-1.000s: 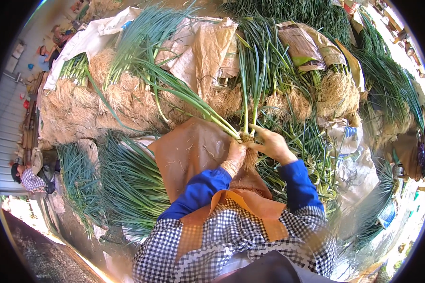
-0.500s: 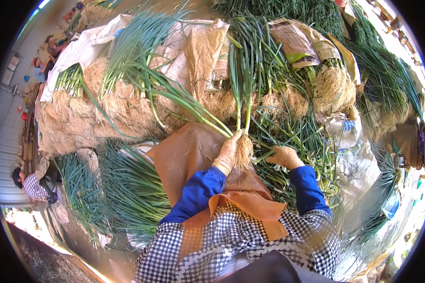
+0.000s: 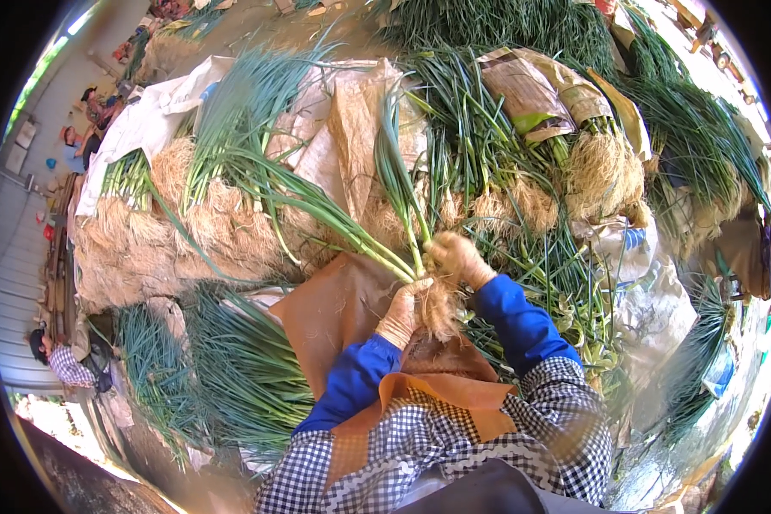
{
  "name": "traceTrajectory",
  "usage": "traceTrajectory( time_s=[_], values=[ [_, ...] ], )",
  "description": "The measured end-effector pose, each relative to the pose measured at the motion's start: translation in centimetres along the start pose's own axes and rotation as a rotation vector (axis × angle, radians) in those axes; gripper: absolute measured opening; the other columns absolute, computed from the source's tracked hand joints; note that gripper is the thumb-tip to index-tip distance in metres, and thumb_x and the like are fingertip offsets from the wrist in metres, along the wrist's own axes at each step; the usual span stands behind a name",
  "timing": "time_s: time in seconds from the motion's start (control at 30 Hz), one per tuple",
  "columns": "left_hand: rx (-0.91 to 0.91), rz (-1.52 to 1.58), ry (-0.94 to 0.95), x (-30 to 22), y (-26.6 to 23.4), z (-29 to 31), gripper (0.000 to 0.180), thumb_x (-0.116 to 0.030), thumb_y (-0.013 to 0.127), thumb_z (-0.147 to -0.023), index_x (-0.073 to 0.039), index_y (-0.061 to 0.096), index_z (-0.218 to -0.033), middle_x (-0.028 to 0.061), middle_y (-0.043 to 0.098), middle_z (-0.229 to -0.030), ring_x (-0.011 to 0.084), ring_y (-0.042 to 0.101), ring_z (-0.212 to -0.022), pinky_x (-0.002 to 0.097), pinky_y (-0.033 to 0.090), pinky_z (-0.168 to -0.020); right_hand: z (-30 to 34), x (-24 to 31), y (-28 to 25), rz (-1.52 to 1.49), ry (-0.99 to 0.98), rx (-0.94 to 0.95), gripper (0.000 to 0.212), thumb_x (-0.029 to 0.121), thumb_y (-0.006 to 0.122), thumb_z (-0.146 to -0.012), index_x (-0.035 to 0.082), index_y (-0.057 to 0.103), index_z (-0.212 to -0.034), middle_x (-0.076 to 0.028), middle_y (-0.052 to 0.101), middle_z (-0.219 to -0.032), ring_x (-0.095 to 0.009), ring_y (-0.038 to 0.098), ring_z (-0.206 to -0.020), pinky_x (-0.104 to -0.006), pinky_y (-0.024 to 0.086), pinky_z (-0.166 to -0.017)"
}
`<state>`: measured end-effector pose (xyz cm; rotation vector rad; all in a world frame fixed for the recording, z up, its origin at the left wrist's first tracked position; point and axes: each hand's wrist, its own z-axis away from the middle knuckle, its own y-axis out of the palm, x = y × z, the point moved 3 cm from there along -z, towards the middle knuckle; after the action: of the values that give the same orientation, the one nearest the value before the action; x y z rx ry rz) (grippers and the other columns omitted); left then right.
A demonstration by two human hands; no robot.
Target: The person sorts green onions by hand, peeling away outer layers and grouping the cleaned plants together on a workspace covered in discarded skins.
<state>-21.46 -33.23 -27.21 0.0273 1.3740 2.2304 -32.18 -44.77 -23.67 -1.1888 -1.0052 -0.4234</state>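
My left hand [image 3: 403, 313] is closed around the lower ends of a few green onions [image 3: 384, 248], above the brown cloth on my lap. Their stringy pale roots [image 3: 439, 310] hang beside the hand, and the long leaves fan away to the far left and straight ahead. Against the right side of the white stalks, just above the roots, is my right hand [image 3: 457, 259]. Its fingers are curled in, slightly blurred, and what they pinch is hidden. The brown cloth [image 3: 330, 291] carries loose root threads.
Rooted green onion bundles [image 3: 206, 193] lie in a row ahead of me, partly under tan sacks [image 3: 355, 141]. More green onions [image 3: 244, 368] lie at my left, and loose leafy scraps [image 3: 565, 291] at my right. Other people [image 3: 70, 364] are at the far left.
My right hand has moved up and left from over the scraps to the stalks. My left hand has come slightly nearer, and the upright leaves now lean left.
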Motion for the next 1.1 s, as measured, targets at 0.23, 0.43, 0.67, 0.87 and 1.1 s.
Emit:
traceTrajectory(
  time_s=[0.23, 0.43, 0.67, 0.87, 1.1],
  values=[
    [0.36, 0.139, 0.075, -2.8, 6.5, 1.1, 0.037, -0.005, 0.061, -0.077, -0.002, 0.05, -0.111, 0.0022, 0.05, -0.078, 0.014, 0.05, -0.07, 0.0246, 0.046, -0.064, -10.7, -8.3, -3.6, 0.474, 0.307, -0.098, 0.047, 0.043, 0.061, -0.076, 0.0, 0.061, -0.095, -0.02, 0.064, -0.086, -0.033, 0.061, -0.08, -0.0358, 0.049, -0.073],
    [0.046, 0.021, 0.23, -3.1, 3.4, 1.4, 0.022, -0.002, 0.06, -0.078, -0.005, 0.055, -0.099, 0.0048, 0.056, -0.081, 0.018, 0.057, -0.078, 0.0298, 0.049, -0.07, -2.9, -4.7, -6.0, -0.52, 0.274, 0.256, 0.031, 0.034, 0.063, -0.08, 0.005, 0.06, -0.088, -0.002, 0.06, -0.071, -0.011, 0.051, -0.06, -0.0243, 0.043, -0.057],
    [-0.092, -0.096, -0.195, 6.4, 3.0, 0.0, 0.012, -0.005, 0.058, -0.081, 0.0, 0.058, -0.092, 0.0083, 0.061, -0.075, 0.0206, 0.061, -0.064, 0.0324, 0.052, -0.056, 8.1, -5.6, -1.5, -1.027, 0.253, 0.412, 0.046, 0.015, 0.063, -0.08, 0.003, 0.049, -0.122, -0.003, 0.057, -0.109, -0.013, 0.053, -0.097, -0.03, 0.04, -0.091],
    [-0.062, -0.113, -0.062, 6.5, 1.0, -0.3, 0.015, -0.007, 0.056, -0.083, 0.0, 0.059, -0.096, 0.0079, 0.062, -0.079, 0.0181, 0.06, -0.065, 0.0315, 0.053, -0.059, 3.4, -5.1, -1.9, -1.088, 0.479, 0.242, 0.057, 0.052, 0.043, -0.087, 0.007, 0.045, -0.123, -0.004, 0.057, -0.104, -0.013, 0.052, -0.078, -0.0265, 0.043, -0.074],
    [0.155, 0.194, -0.039, 4.6, -0.1, 0.3, 0.019, -0.011, 0.052, -0.085, 0.0, 0.055, -0.099, 0.008, 0.058, -0.077, 0.0161, 0.055, -0.061, 0.0275, 0.049, -0.05, 2.3, -3.3, -0.1, 0.249, 0.078, -0.35, 0.034, 0.034, 0.05, -0.086, 0.004, 0.06, -0.073, -0.018, 0.059, -0.067, -0.035, 0.058, -0.063, -0.0418, 0.047, -0.059]
  ],
)
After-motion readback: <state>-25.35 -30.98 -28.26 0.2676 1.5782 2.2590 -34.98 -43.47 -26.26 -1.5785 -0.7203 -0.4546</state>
